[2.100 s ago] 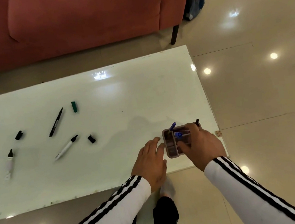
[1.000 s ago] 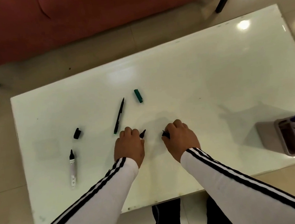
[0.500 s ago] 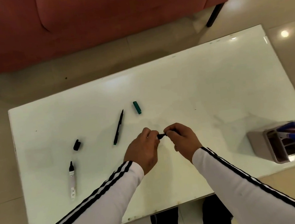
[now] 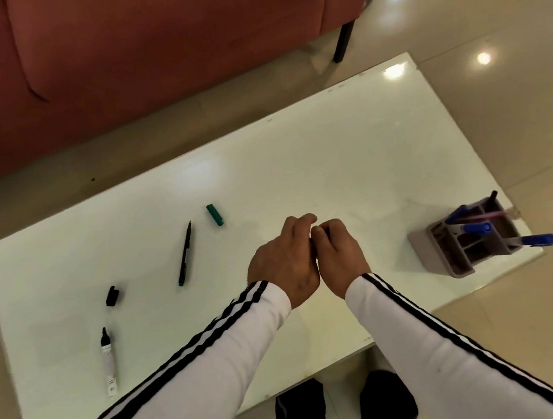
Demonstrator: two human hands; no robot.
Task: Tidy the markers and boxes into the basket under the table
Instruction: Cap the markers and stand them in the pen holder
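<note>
Thing gripped between left hand and right hand hidden; perhaps marker.

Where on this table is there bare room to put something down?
The wide far stretch of the table between the green cap and the organizer is bare, as is the gap from the right hand to the organizer. The left end is crowded: pen, black cap, white marker.
</note>
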